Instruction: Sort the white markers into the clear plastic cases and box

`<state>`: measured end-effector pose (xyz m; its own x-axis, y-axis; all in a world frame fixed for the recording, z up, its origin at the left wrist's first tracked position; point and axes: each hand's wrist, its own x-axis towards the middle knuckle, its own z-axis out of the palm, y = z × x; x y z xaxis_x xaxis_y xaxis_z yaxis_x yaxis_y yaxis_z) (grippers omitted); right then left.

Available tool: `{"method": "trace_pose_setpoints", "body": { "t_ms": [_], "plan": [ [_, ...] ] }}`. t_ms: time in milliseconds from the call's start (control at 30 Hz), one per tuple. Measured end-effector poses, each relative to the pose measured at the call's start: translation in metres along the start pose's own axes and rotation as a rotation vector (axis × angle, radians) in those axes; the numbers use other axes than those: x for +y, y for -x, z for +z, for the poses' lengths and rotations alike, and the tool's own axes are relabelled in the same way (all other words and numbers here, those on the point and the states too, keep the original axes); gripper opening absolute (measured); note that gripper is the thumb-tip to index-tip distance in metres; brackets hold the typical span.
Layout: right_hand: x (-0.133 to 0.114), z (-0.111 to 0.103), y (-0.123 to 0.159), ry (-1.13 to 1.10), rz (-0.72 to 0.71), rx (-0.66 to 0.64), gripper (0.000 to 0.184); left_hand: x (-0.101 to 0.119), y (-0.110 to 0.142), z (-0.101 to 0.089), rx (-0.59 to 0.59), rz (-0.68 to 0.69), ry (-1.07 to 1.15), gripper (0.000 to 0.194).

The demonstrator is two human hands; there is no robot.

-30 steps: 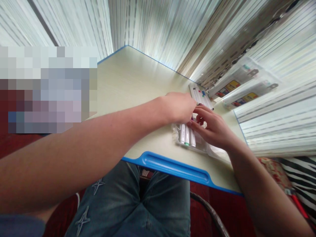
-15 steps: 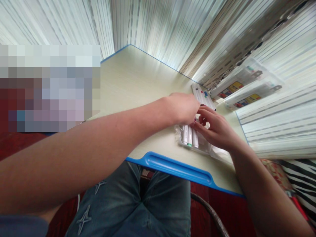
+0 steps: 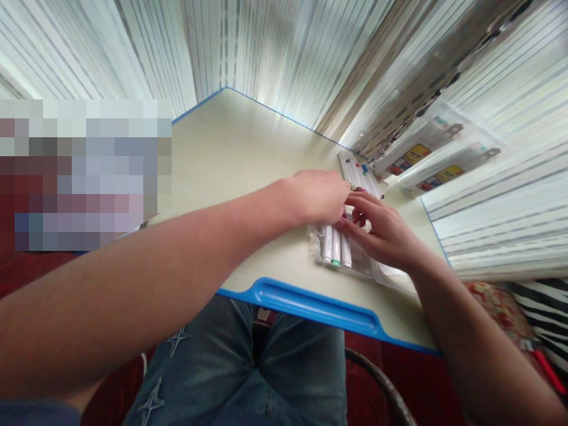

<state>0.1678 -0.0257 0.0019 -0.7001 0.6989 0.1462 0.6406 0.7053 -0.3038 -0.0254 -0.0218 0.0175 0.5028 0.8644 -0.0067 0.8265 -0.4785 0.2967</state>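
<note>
My left hand [image 3: 322, 192] is curled, knuckles up, over the far end of a clear plastic case [image 3: 366, 266]; its fingertips are hidden. My right hand [image 3: 384, 231] meets it from the right, thumb and bent fingers closed close against the left fingers. Whatever the two hands hold between them is covered. Several white markers [image 3: 336, 245], one showing a green end, lie side by side in the case just below my hands. Beyond my hands, another row of white markers [image 3: 355, 168] with coloured marks lies on the table.
The pale table [image 3: 248, 142] has a blue rim and a blue pen groove [image 3: 315, 305] at its near edge. Two clear plastic boxes [image 3: 448, 174] with yellow labels stand at the right back, by the striped curtain [image 3: 275, 53]. A blurred patch covers the left side.
The view shifts slightly. Both hands stay together above the case in nearly the same pose, and the markers keep their places.
</note>
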Motion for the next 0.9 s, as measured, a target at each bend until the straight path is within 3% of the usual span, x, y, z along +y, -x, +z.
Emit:
{"method": "trace_pose_setpoints", "body": {
  "t_ms": [900],
  "plan": [
    [0.0019,-0.0002,0.0036,0.031,-0.058,0.020,0.033,0.0037,0.0006,-0.0028,-0.031,-0.011,-0.132,0.042]
  ]
}}
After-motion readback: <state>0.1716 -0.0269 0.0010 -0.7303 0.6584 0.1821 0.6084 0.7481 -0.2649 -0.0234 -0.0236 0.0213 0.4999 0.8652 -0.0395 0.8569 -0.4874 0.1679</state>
